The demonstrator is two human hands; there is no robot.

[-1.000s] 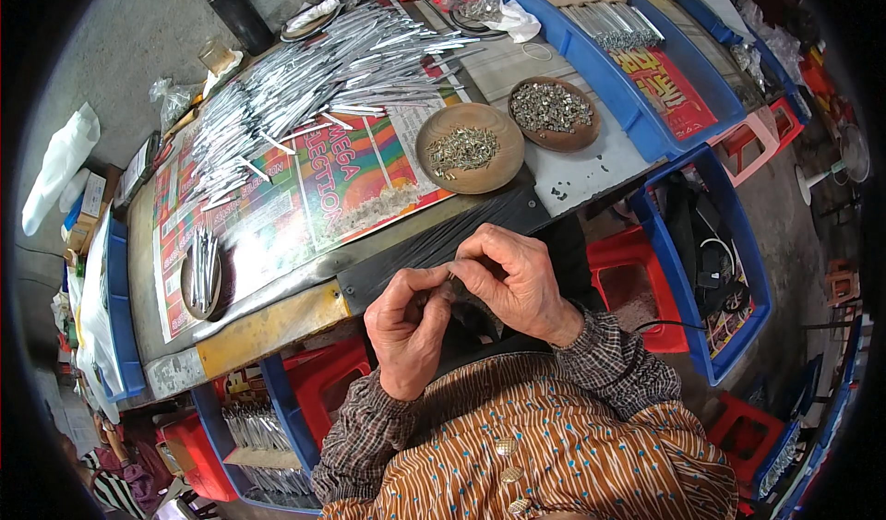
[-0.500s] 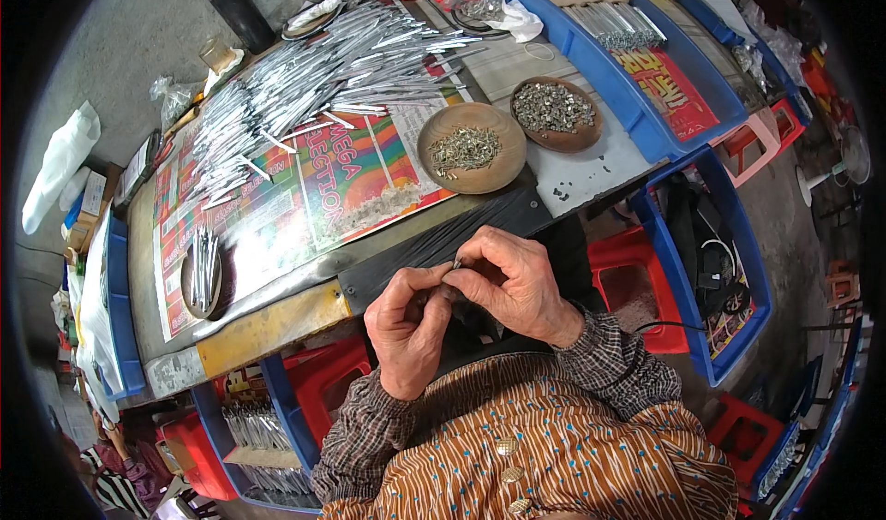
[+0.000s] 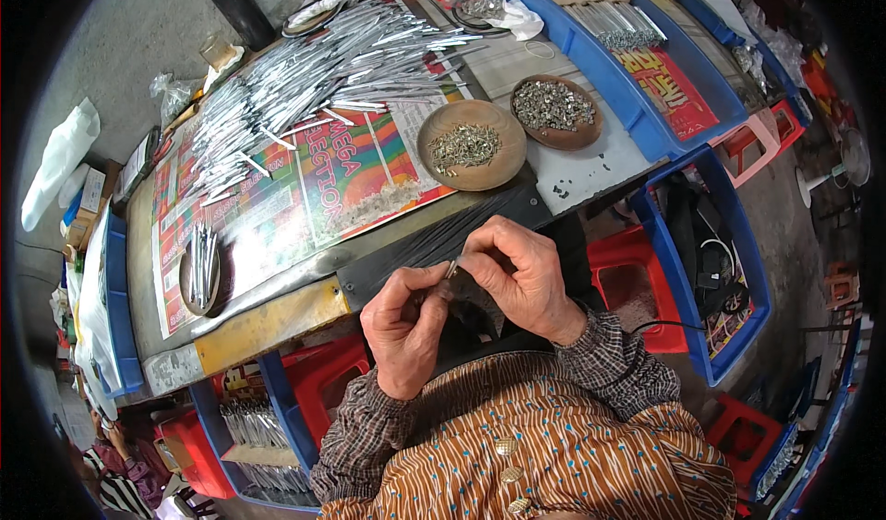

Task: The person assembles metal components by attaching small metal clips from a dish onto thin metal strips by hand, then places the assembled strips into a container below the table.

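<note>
Both of my hands are raised just in front of the table's near edge, fingertips close together. A small metal piece (image 3: pixel 452 269) is pinched in my left hand (image 3: pixel 403 331), its tip showing between thumb and forefinger. My right hand (image 3: pixel 521 280) is closed in a pinch at the piece's other end; whether it grips the same piece or a separate tiny part is hidden by the fingers. Beyond them stands a round wooden bowl (image 3: pixel 504 167) of small brassy pins (image 3: pixel 464 146). To its right, a darker bowl (image 3: pixel 581 137) holds tiny grey metal parts (image 3: pixel 552 107).
A large heap of thin metal rods (image 3: pixel 314 77) covers the far left of the printed sheet (image 3: pixel 341 165). A small dish of rods (image 3: pixel 203 271) sits nearer. Blue trays (image 3: pixel 591 59) stand right; red stools (image 3: pixel 637 271) are below. Another person (image 3: pixel 120 469) is at lower left.
My fingertips have parted slightly, the right hand rising a little, and more of the small metal piece shows between them. The bowls and rods stay where they were.
</note>
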